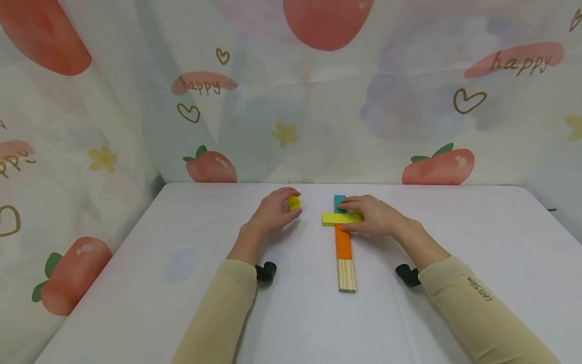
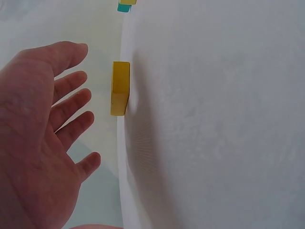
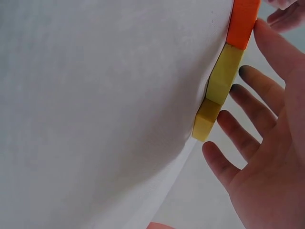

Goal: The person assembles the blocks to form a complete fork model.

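Note:
My left hand (image 1: 274, 212) has its thumb and fingers spread around a small yellow block (image 1: 293, 203), and the left wrist view shows a gap between the fingertips and that block. My right hand (image 1: 381, 216) reaches over a row of blocks with loosely bent, spread fingers. Its thumb is right at an orange block (image 1: 343, 246), its other fingertips close to a yellow-green crosswise block (image 1: 333, 219) and a darker yellow block (image 3: 207, 114). Beyond the crosspiece lies a teal block (image 1: 339, 203), partly hidden by fingers. Nearest me, a bare wood-coloured grooved block (image 1: 346, 276) continues the row.
The blocks lie on a white-covered table (image 1: 300, 323). A printed curtain (image 1: 345, 121) with fruit, hearts and lettering rises at the table's far edge and on the left. Black wrist cameras (image 1: 267, 272) stick out inward from both sleeves.

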Demonstrator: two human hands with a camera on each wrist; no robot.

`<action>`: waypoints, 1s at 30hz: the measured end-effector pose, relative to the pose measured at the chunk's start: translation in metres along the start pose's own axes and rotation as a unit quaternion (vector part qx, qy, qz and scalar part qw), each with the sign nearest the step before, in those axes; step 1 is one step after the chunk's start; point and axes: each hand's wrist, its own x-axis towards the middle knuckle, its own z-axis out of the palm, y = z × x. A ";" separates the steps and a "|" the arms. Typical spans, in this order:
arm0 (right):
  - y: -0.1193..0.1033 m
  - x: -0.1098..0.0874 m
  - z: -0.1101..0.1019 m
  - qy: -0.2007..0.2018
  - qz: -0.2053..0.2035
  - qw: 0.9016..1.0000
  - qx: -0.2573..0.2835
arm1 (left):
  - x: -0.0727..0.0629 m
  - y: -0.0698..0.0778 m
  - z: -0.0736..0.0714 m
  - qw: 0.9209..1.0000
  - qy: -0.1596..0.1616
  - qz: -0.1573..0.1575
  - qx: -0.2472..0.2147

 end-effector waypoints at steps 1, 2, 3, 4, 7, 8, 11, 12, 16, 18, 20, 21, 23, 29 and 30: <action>0.000 0.000 0.000 0.000 -0.001 1.000 -0.001 | 0.001 -0.001 0.000 1.000 -0.001 -0.002 0.001; 0.000 0.000 0.000 0.000 -0.002 1.000 -0.002 | 0.002 -0.001 0.000 1.000 -0.003 -0.004 0.001; 0.000 0.000 0.000 0.000 -0.002 1.000 -0.003 | 0.002 -0.002 0.000 1.000 -0.005 -0.007 0.001; 0.000 0.000 0.000 0.000 -0.003 1.000 -0.005 | 0.003 -0.002 0.000 1.000 -0.007 -0.007 0.001; 0.000 0.000 0.000 0.000 -0.004 1.000 -0.008 | 0.005 -0.005 0.000 1.000 -0.010 -0.001 0.003; -0.001 0.000 0.000 0.000 -0.004 1.000 -0.010 | 0.005 -0.006 -0.001 1.000 -0.010 0.002 0.004; -0.001 0.001 -0.001 -0.001 -0.002 1.000 -0.011 | 0.008 -0.008 -0.001 1.000 -0.014 0.009 0.010; -0.001 0.001 -0.001 -0.001 -0.002 1.000 -0.012 | 0.009 -0.009 -0.002 1.000 -0.015 0.010 0.012; 0.000 0.001 0.000 0.000 -0.008 1.000 -0.015 | 0.010 -0.011 -0.003 1.000 -0.025 0.004 0.017; 0.000 0.001 0.000 0.000 -0.011 1.000 -0.016 | 0.011 -0.012 -0.003 0.999 -0.028 0.000 0.018; 0.001 0.001 0.000 0.001 -0.011 1.000 -0.017 | 0.011 -0.012 -0.004 0.999 -0.029 -0.004 0.018; 0.001 0.001 0.000 0.001 -0.011 1.000 -0.017 | 0.011 -0.012 -0.004 0.999 -0.029 -0.006 0.017; 0.002 0.001 0.000 0.002 -0.011 1.000 -0.019 | 0.011 -0.013 -0.004 0.999 -0.031 -0.009 0.017; 0.003 0.001 0.001 0.002 -0.014 1.000 -0.016 | 0.011 -0.013 -0.003 0.999 -0.043 -0.025 0.014; 0.002 0.001 0.000 0.002 -0.015 1.000 -0.016 | 0.011 -0.014 -0.003 0.998 -0.045 -0.028 0.014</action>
